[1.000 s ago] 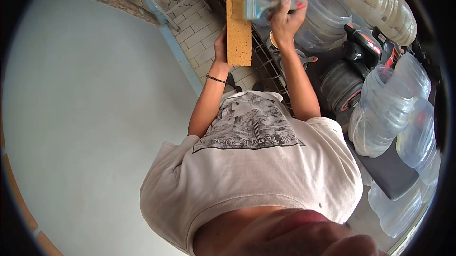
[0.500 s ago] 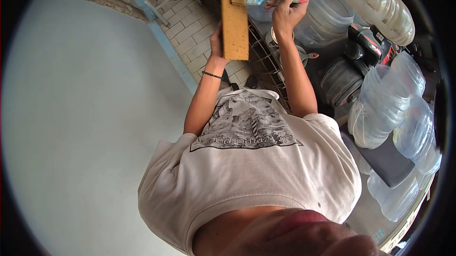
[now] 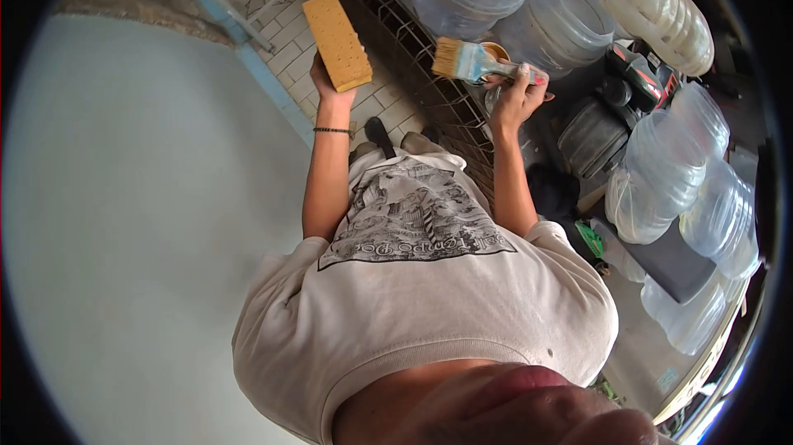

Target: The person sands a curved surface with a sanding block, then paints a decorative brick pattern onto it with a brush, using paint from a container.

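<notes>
My left hand (image 3: 332,88) grips the lower end of a yellow-brown rectangular block (image 3: 337,38) with small pits on its face. The block tilts, its far end leaning left, and most of my fingers are behind it. In my right hand (image 3: 519,99) is a paintbrush (image 3: 477,60), held by its paint-marked handle. Its tan bristles point left toward the block, and a gap lies between the two. Partly hidden behind the brush is a round container (image 3: 496,50) with a yellowish rim.
Large clear plastic bottles (image 3: 661,172) crowd the right side, near a red-and-black tool (image 3: 636,73) and a dark case (image 3: 593,138). A wire rack (image 3: 405,28) runs beside the tiled floor (image 3: 285,57). A pale flat surface (image 3: 149,222) fills the left.
The brush has come off the block and moved right and nearer to me. My left hand has carried the block left and tilted it.
</notes>
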{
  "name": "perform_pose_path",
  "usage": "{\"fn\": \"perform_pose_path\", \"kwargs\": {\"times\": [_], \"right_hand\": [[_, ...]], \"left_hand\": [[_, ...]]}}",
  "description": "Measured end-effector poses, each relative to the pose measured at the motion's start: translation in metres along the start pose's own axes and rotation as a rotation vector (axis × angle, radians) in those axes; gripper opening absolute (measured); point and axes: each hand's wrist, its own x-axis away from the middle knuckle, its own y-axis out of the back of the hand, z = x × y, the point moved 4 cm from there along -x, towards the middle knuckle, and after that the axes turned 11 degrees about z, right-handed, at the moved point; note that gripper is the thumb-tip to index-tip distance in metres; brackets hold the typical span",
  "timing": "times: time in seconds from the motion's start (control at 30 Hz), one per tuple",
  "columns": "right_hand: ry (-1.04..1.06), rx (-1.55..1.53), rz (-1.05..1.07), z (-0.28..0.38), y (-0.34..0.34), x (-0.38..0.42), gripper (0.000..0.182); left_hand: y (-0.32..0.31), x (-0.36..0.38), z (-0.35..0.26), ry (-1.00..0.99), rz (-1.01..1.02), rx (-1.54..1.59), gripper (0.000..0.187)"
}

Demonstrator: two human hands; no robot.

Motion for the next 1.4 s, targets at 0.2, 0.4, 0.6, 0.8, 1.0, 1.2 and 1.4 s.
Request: {"fn": "perform_pose_path", "kwargs": {"times": [0.2,0.4,0.6,0.8,1.0,1.2,1.4], "right_hand": [[0.192,0.698,0.105,-0.018,0.039,0.000,0.016],[0.343,0.915,0.325,-0.063,0.050,0.012,0.030],[0.395,1.005,0.346,-0.099,0.055,0.023,0.027],[0.386,0.989,0.285,-0.112,0.051,0.020,0.028],[0.191,1.011,0.390,-0.132,0.065,0.040,0.036],[0.381,1.130,0.416,-0.076,0.038,0.054,0.039],[0.341,0.462,0.769,-0.075,-0.039,0.043,0.020]], "left_hand": [[0.010,-0.013,-0.004,0.116,0.100,-0.007,0.050],[0.013,-0.023,-0.001,0.176,0.115,-0.093,0.053],[0.027,-0.035,-0.008,0.167,0.081,-0.114,0.055],[0.010,-0.023,-0.008,0.170,0.128,-0.142,0.054],[0.000,-0.013,-0.007,0.136,0.152,-0.109,0.055],[-0.019,0.035,-0.007,0.034,0.212,-0.059,0.057],[-0.029,0.142,-0.001,-0.284,0.199,-0.060,0.063]]}}
